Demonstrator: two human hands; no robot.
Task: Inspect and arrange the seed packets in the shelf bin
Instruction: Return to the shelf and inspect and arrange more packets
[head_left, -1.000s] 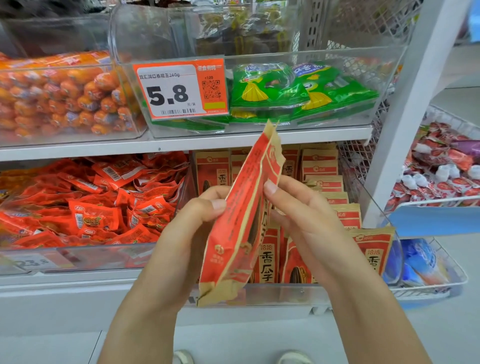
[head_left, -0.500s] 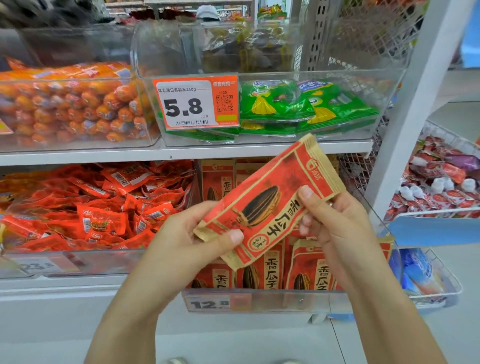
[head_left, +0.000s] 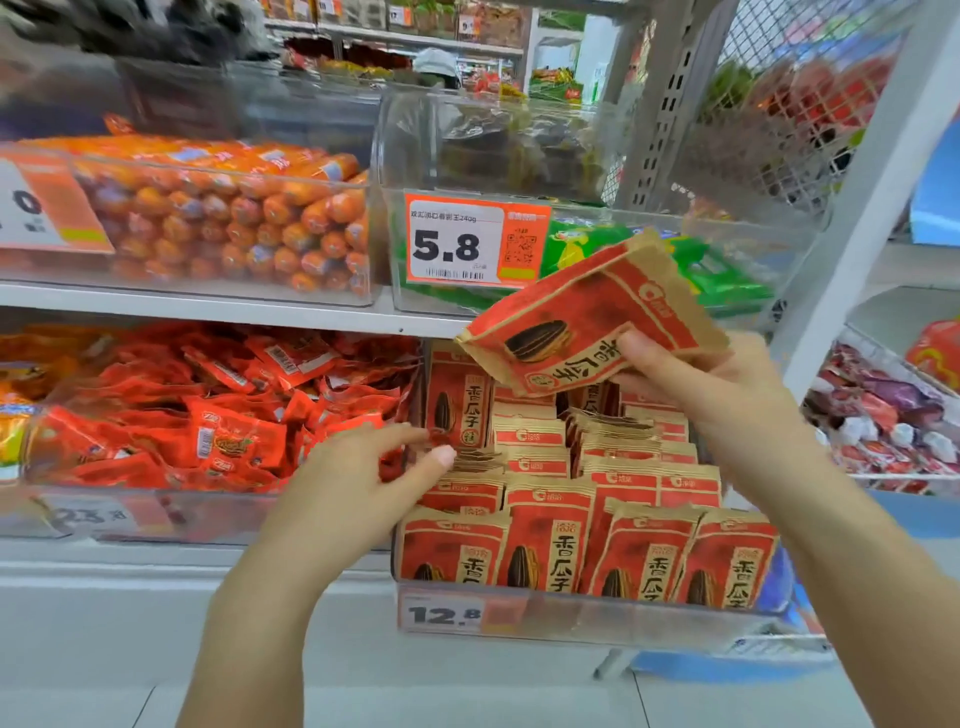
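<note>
Holding one sunflower seed packet (head_left: 582, 332) in my right hand (head_left: 717, 384), I am pinching it by its lower right edge, thumb on the printed face, so it is tilting above the back of the shelf bin (head_left: 597, 608). It is looking light and papery to me, a kraft pouch that is bending rather than staying stiff, with loose seeds shifting inside; I judge a sealed end or a side seam the safest hold, since squeezing the middle could crush the contents. My left hand (head_left: 363, 483) is reaching toward nine o'clock of the bin, fingers relaxed and gripping nothing, tips near an upright packet (head_left: 454, 400) in the left row. Rows of matching packets (head_left: 587, 545) are standing below at six o'clock. At ten o'clock of the bin, red snack pouches (head_left: 218, 415) are filling a neighbouring bin, and a 5.8 price tag (head_left: 475, 241) is hanging at twelve o'clock.
</note>
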